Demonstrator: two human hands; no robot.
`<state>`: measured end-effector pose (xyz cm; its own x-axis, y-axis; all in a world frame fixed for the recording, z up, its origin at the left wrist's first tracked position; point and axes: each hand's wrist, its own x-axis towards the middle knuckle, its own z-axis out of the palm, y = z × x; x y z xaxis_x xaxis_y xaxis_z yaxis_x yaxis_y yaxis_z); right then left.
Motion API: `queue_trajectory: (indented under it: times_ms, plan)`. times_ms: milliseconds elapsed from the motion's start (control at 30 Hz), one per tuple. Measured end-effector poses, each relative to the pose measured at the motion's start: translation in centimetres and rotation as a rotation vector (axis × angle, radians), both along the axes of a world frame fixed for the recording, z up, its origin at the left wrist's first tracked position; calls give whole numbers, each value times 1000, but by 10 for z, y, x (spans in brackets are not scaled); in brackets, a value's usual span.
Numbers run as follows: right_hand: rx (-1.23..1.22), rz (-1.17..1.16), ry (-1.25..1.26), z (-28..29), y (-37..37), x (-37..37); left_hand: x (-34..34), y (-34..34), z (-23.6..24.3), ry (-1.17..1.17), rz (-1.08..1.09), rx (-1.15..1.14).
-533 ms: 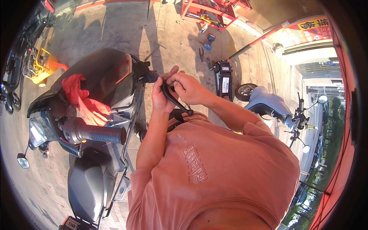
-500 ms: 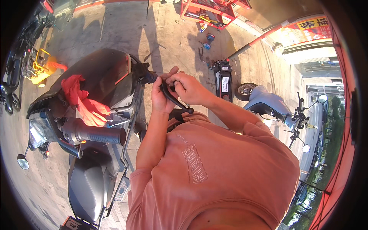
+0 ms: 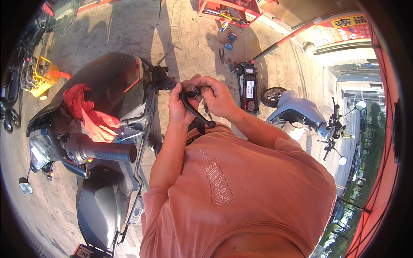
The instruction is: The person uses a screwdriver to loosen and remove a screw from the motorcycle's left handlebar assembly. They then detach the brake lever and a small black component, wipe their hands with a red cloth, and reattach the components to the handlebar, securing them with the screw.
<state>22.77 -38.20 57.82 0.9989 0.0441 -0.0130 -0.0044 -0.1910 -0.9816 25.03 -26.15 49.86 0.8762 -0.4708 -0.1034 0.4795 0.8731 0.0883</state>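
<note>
Held in front of my chest is a black brake lever [image 3: 195,112] with a ball-shaped end pointing toward me. My left hand [image 3: 178,107] is closed around it, thumb along its upper end. Bent fingers of my right hand [image 3: 220,98] pinch at a small black part [image 3: 195,92] beside the lever; exactly what the fingertips grip is hidden. Just beyond my left thumb is a dark handlebar end [image 3: 161,78] of the black scooter [image 3: 101,81]. Whether lever and handlebar are joined, I cannot tell.
On the scooter's front lies a red cloth [image 3: 88,114], near its other grip [image 3: 114,152]. Ahead on the floor are a floor jack [image 3: 248,88], pliers [image 3: 222,55] and a blue power drill [image 3: 230,41]. A red tool cart [image 3: 230,12] stands farther off. A blue scooter [image 3: 301,109] is at right.
My right fingers have shifted off the lever's upper end, so the small black part shows between the hands. The whole view has shifted slightly. My left hand keeps its hold.
</note>
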Motion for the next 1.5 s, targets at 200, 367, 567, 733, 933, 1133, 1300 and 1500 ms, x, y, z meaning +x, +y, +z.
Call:
queue_trajectory:
  times_ms: [200,367,567,733,933,1133,1300,1500]
  plan:
    - [19,-36,-16,-11,-1,-1,-3,-2,2,125,23,47]
    - [-233,-35,42,-19,-11,3,-6,5,6,245,-64,159]
    - [-195,36,231,-18,-22,28,-11,7,11,217,-81,544]
    - [-125,395,653,-30,-9,62,-23,12,15,105,-191,808]
    - [39,535,653,-42,14,65,-37,20,25,99,-83,823]
    - [-121,788,226,-20,35,71,-51,25,35,29,150,998]
    - [-380,830,79,6,50,74,-56,38,33,-191,150,1287]
    - [-327,840,3,5,67,72,-71,63,28,-95,38,1058]
